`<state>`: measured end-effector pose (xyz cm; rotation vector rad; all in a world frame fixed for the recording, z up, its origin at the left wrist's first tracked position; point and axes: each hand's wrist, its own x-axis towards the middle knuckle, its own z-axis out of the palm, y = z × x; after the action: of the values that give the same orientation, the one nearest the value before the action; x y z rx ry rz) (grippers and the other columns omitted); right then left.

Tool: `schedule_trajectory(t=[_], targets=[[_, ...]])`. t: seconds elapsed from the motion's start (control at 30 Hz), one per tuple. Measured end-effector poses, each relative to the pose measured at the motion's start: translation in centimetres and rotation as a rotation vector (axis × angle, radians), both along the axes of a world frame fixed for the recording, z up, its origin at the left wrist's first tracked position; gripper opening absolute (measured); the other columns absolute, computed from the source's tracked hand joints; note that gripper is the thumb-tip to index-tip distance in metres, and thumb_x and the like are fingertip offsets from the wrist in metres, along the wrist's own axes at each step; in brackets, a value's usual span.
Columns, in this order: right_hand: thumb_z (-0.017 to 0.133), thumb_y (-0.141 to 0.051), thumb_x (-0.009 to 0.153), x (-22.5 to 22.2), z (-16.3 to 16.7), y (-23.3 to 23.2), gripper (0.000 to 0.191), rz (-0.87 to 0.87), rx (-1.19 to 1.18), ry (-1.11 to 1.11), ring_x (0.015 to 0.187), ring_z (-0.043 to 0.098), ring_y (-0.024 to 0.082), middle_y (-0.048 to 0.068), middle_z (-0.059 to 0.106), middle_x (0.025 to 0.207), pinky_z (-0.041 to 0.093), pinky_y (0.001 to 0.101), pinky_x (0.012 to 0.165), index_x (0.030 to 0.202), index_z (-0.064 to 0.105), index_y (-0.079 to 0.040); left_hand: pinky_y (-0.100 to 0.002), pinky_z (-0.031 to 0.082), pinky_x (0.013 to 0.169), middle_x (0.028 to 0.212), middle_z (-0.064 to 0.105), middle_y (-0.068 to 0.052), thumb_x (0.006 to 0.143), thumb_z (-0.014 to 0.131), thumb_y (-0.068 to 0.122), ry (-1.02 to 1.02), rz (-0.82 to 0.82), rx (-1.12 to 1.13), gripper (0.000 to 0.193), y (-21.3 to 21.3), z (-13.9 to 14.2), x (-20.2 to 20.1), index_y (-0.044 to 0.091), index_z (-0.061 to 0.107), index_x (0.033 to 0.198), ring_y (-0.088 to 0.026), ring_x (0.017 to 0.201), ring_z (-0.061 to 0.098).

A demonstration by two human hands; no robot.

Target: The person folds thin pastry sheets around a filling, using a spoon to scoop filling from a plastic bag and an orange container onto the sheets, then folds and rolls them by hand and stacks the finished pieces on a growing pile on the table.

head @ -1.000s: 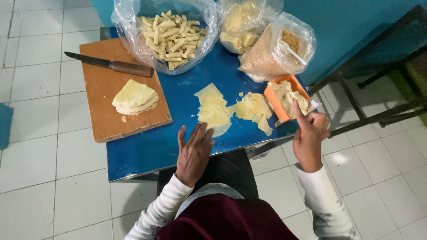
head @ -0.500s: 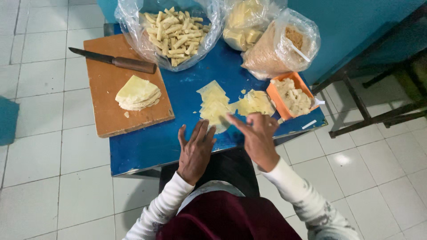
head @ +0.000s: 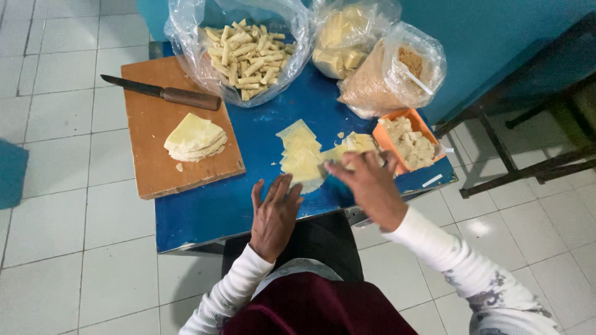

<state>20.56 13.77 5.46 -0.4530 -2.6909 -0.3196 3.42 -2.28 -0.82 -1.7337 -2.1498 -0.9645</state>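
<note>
My left hand (head: 274, 213) rests flat on the blue table (head: 211, 214), fingers spread, just below a row of pale yellow wrapper sheets (head: 300, 155). My right hand (head: 366, 183) hovers over the wrappers to the right, fingers bent toward a sheet (head: 354, 144) near the orange tray (head: 388, 127) of crumbly filling; whether it pinches anything I cannot tell. A stack of wrappers (head: 195, 138) lies on the wooden cutting board (head: 155, 167).
A knife (head: 162, 93) lies across the board's top. Clear bags hold rolled pieces (head: 248, 44), pale blocks (head: 340, 44) and brown crumbs (head: 388, 77). A dark metal frame (head: 528, 130) stands at the right on the white tiled floor.
My right hand moved left from the orange tray at the table's right edge to above the wrapper sheets. The left hand stayed flat on the table.
</note>
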Motion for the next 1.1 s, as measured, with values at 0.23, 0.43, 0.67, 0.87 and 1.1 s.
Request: schedule_trajectory(t=[0.23, 0.43, 0.67, 0.87, 1.1], targets=[[0.069, -0.003, 0.105, 2.4, 7.2, 14.2, 0.004, -0.323, 0.028, 0.387, 0.095, 0.066, 0.033, 0.013, 0.068, 0.101, 0.050, 0.0454, 0.086, 0.107, 0.069, -0.006, -0.045, 0.045, 0.079, 0.105, 0.054, -0.017, 0.082, 0.077, 0.015, -0.187, 0.157, 0.019, 0.029, 0.8, 1.2, 0.4, 0.000, 0.061, 0.100, -0.035, 0.096, 0.055], [0.078, -0.006, 0.094, 1.2, 6.8, 15.2, 0.013, -0.273, -0.103, 0.408, 0.085, 0.069, 0.037, 0.016, 0.070, 0.095, 0.053, 0.0466, 0.076, 0.105, 0.072, -0.003, -0.046, 0.044, 0.075, 0.098, 0.054, -0.014, 0.088, 0.071, 0.012, -0.146, 0.198, 0.017, 0.017, 1.5, 1.0, 0.5, 0.003, 0.060, 0.095, -0.033, 0.093, 0.055], [0.076, -0.004, 0.097, 3.0, 7.6, 15.0, 0.003, -0.297, -0.128, 0.370, 0.084, 0.070, 0.034, 0.017, 0.073, 0.096, 0.054, 0.0425, 0.075, 0.100, 0.077, -0.003, -0.045, 0.047, 0.077, 0.093, 0.054, -0.015, 0.091, 0.067, 0.008, -0.177, 0.118, 0.108, 0.014, 2.0, 0.5, 0.7, 0.003, 0.055, 0.093, -0.033, 0.090, 0.056], [0.072, -0.008, 0.100, 4.1, 7.7, 15.6, 0.015, -0.363, -0.631, 0.559, 0.076, 0.067, 0.010, 0.007, 0.074, 0.091, 0.053, 0.0273, 0.070, 0.112, 0.078, -0.002, -0.045, 0.049, 0.071, 0.089, 0.056, -0.015, 0.092, 0.064, 0.001, -0.296, 0.058, 0.115, 0.012, 2.1, 0.8, 0.9, 0.002, 0.052, 0.093, -0.034, 0.084, 0.057], [0.070, -0.003, 0.098, 5.2, 7.3, 16.5, 0.015, -0.283, -0.923, 0.809, 0.078, 0.061, 0.005, 0.001, 0.072, 0.095, 0.050, 0.0204, 0.069, 0.112, 0.076, 0.002, -0.045, 0.052, 0.076, 0.097, 0.062, -0.018, 0.083, 0.065, -0.006, -0.356, 0.028, 0.244, 0.024, 2.3, 0.9, 0.8, 0.000, 0.053, 0.103, -0.039, 0.092, 0.064]])
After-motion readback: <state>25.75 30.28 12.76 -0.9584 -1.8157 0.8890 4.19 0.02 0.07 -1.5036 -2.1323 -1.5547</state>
